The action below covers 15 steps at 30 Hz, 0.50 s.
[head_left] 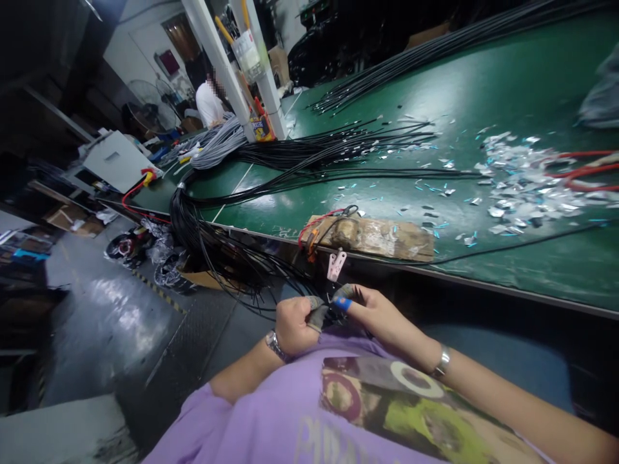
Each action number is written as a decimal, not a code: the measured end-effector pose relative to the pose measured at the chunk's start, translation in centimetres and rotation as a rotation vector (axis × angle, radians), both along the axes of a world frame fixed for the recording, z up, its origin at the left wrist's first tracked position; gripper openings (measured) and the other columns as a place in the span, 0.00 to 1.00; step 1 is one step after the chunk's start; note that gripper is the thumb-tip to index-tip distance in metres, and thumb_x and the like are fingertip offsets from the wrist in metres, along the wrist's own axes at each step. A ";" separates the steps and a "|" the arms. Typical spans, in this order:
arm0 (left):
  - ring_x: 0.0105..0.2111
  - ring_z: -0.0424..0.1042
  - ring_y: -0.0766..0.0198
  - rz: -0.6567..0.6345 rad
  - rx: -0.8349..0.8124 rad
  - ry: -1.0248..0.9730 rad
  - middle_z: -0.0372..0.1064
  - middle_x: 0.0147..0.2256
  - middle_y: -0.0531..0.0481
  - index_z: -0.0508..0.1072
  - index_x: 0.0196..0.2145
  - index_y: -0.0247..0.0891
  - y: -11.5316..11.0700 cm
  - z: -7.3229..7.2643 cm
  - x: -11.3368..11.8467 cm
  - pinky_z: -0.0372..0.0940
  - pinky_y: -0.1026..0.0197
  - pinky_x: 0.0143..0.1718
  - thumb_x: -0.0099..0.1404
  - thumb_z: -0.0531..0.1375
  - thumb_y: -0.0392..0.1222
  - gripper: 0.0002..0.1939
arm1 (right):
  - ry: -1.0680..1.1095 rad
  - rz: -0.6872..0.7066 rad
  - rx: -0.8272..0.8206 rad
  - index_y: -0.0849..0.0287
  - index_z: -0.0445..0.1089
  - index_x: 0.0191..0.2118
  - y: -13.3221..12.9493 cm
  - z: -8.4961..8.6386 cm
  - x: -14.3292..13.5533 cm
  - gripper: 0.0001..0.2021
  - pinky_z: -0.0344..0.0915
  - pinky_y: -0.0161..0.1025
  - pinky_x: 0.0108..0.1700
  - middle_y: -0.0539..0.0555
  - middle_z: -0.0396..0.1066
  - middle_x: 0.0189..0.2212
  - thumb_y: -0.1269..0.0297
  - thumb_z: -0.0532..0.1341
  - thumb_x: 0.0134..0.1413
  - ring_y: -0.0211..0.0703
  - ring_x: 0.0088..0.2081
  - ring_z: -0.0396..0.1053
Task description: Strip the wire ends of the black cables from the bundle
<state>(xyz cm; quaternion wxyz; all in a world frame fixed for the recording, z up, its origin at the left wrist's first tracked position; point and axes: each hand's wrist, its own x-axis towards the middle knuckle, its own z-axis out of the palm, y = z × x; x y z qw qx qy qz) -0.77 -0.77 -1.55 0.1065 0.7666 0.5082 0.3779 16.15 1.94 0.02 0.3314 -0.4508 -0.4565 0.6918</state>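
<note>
Left hand and right hand curled close together by the wearer's shirt; too dark from here to tell what they grip. Clip just beyond, 12 o'clock. Board on bench edge, 1 o'clock. Cables drape over, 10 o'clock. Scraps, 2 o'clock.

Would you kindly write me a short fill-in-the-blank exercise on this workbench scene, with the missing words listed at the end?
1. The surface of the workbench is coloured ____.
2. The left hand and the right hand are close together in front of a shirt whose sleeves are ____.
3. The band around a digit of the right hand is mainly ____.
4. The long cables along the far side of the workbench are ____.

Missing words: green; purple; blue; black.
</note>
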 end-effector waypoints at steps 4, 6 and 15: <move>0.20 0.66 0.67 0.005 -0.013 -0.020 0.69 0.19 0.50 0.73 0.25 0.37 -0.1 0.0 0.2 0.60 0.66 0.24 0.59 0.57 0.39 0.08 | 0.035 -0.014 -0.005 0.58 0.65 0.23 -0.2 -0.3 -0.2 0.18 0.52 0.34 0.24 0.45 0.60 0.18 0.49 0.68 0.34 0.34 0.21 0.52; 0.21 0.66 0.68 0.016 -0.071 -0.094 0.69 0.20 0.50 0.73 0.25 0.37 -0.1 0.1 0.3 0.61 0.67 0.24 0.59 0.57 0.39 0.08 | 0.052 0.012 0.019 0.58 0.65 0.23 -0.3 -0.3 -0.2 0.17 0.55 0.35 0.27 0.46 0.63 0.20 0.51 0.68 0.33 0.35 0.24 0.56; 0.17 0.62 0.72 0.025 -0.433 -0.373 0.65 0.17 0.55 0.68 0.25 0.36 0.1 -0.4 0.6 0.59 0.69 0.20 0.59 0.56 0.40 0.07 | -0.024 0.040 0.118 0.59 0.65 0.22 0.1 -0.4 -0.1 0.16 0.58 0.36 0.30 0.47 0.64 0.20 0.50 0.63 0.39 0.37 0.25 0.58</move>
